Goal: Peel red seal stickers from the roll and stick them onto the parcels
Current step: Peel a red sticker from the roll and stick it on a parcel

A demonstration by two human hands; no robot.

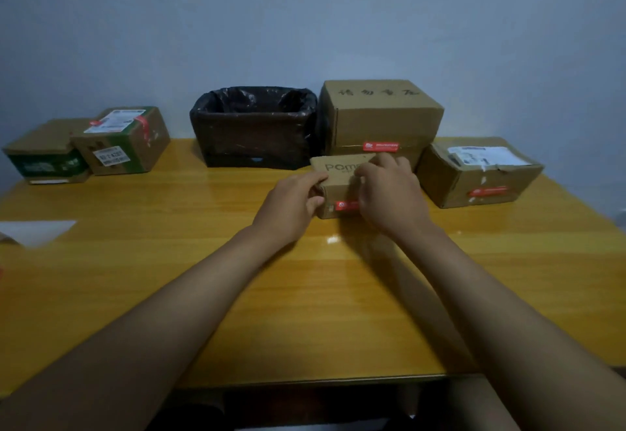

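Observation:
A small brown parcel (338, 180) sits on the table in front of a larger one. A red seal sticker (346, 206) shows on its front face. My left hand (291, 207) grips the parcel's left end, fingers over the top edge and thumb on the front. My right hand (389, 190) lies over its right part, fingers curled on the top. Behind it stands a large parcel (382, 115) with a red sticker (381, 146). At the right a parcel (474, 176) carries a red sticker (487, 191). The sticker roll is not in view.
A box lined with a black bag (254, 125) stands at the back centre. Two parcels (125, 142) (44, 152) sit at the back left of the yellow wooden table (203, 278). A white sheet (37, 230) lies at the left edge.

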